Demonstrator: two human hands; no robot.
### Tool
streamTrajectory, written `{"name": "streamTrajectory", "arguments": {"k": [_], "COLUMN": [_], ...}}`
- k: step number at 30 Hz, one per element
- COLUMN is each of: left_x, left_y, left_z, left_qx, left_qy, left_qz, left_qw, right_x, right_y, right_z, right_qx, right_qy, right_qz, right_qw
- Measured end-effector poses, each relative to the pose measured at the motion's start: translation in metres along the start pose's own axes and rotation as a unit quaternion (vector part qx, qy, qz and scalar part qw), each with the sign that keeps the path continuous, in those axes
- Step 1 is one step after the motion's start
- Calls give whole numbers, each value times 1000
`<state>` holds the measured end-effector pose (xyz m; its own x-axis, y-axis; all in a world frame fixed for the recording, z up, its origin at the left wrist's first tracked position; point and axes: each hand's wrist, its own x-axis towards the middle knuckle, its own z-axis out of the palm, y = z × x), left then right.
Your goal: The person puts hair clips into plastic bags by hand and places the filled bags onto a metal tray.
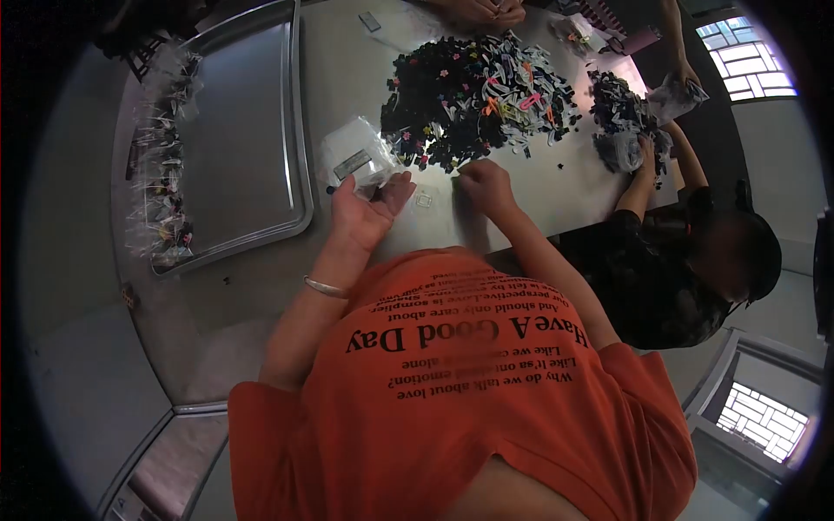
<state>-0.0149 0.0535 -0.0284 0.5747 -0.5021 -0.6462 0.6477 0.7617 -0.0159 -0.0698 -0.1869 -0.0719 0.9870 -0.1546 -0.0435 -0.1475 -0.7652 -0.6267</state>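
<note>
My left hand (367, 215), with a bangle on its wrist, is palm up with fingers curled, and something small and dark shows in it. Just beyond its fingertips lies a stack of clear plastic bags (352, 143) with a small grey rectangular object (352, 165) on top. My right hand (488, 187) has its fingers pinched together at the near edge of a big pile of small hair clips (473, 100), mostly black and pale with some pink and orange. What the pinch holds is too small to make out. A small clear square packet (423, 201) lies between my hands.
A large metal tray (248, 130) stands at left, with filled clear bags (161, 182) along its outer side. At right, a co-worker in black (686, 278) handles a bag by a second pile (617, 108). Another person's hands (491, 12) are at the far table edge.
</note>
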Motion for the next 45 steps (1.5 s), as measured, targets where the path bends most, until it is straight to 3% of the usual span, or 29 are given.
{"name": "streamTrajectory", "arguments": {"k": [2, 3, 7, 13, 19, 22, 25, 28, 30, 33, 34, 38, 40, 42, 45], "left_x": [-8, -10, -10, -8, -5, -3, 4, 10, 9, 8, 5, 0, -6, -12, -7], "left_y": [0, 0, 1, 2, -1, -5, -5, -6, -10, -13, -14, -15, -13, -13, -11], "left_z": [-2, -2, -3, -8, -8, -4, -7, -11, -5, -3, -2, -4, 0, 6, -2], "left_qx": [6, 7, 10, 17, 11, 9, -13, -26, -18, 7, 8, -13, -37, -17, -29], "left_qy": [-3, -4, -1, -13, -18, -12, -11, -23, -15, -5, -6, -70, -83, -29, -71], "left_qz": [-20, -19, 0, 11, 14, 21, 18, 6, 23, 49, 48, 36, 29, 59, 57], "left_qw": [1000, 1000, 1000, 1000, 1000, 1000, 1000, 999, 999, 999, 999, 997, 995, 998, 995], "right_x": [13, 19, 32, 28, 23, 18, 16, -3, -10, -16, -13, -9, -8, -9, -13], "right_y": [-5, -6, -3, -10, -5, -12, -34, -92, -112, -150, -149, -159, -159, -157, -152], "right_z": [0, 1, 10, 10, 8, -3, -12, -32, -31, -39, -29, -23, -31, -37, -29], "right_qx": [15, 52, -81, -64, 27, 91, 226, 303, 285, 166, 112, 51, 79, 66, 206], "right_qy": [109, 112, 93, 37, 48, 56, 51, 19, 36, 11, 41, 60, 97, 80, -3], "right_qz": [10, -4, -86, -8, 12, 71, 92, 13, -110, -185, -227, -265, -225, -191, -67], "right_qw": [994, 992, 989, 997, 998, 992, 969, 953, 952, 968, 967, 961, 966, 976, 976]}}
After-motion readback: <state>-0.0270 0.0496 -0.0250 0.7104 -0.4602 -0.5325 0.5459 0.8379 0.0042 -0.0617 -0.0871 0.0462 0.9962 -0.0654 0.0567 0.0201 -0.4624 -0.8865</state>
